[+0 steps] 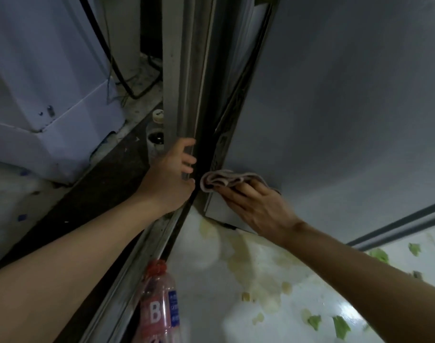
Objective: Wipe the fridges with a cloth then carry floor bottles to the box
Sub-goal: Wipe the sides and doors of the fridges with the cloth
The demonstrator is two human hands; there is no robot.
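1. Our right hand (257, 209) presses a bunched cloth (226, 180) against the fridge (347, 107) near its lower corner, fingers closed over it; the cloth's long axis runs sideways.
2. Our left hand (173, 178) grips the door frame (184, 95) edge.
3. A red-capped bottle (158, 300) stands on the floor (273, 293) (cap towards us); another bottle (157, 129) stands behind the frame.

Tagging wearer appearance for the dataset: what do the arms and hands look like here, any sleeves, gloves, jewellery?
Two bare forearms reach in from the bottom corners. No sleeves show in frame, and neither the left hand nor the right hand wears a glove. No watch, ring or wristband is visible, though the picture is dim and slightly blurred, so small items could be missed.
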